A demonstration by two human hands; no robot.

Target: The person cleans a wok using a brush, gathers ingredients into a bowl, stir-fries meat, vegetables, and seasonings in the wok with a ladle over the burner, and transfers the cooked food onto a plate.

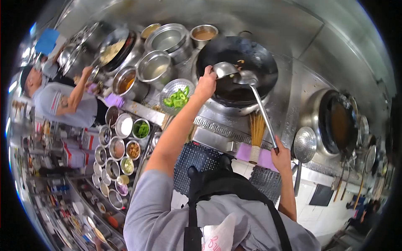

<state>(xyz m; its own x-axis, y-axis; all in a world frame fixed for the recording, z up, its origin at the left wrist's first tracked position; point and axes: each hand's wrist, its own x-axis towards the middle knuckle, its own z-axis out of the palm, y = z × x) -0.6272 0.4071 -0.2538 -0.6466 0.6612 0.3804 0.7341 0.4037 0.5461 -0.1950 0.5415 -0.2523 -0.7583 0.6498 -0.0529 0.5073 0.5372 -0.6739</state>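
My left hand (206, 85) is closed on a small rounded metal bowl (225, 69), held tilted over the dark wok (264, 62). Gripped in my right hand (281, 157) is the dark end of a long-handled ladle (263, 112). The ladle's head is over the wok, close beside the small bowl. A few small pale and orange food pieces (240, 62) show inside the wok. Below my left forearm, a perforated strainer (166, 89) holds sliced green peppers (178, 98).
Metal pots of liquid (155, 67) stand left of the wok, with several ingredient bowls (124, 125) nearer. A bamboo brush (256, 129) is at the stove's front. Rightward are a perforated skimmer (305, 144) and second wok (343, 121). Another person (67, 100) works at left.
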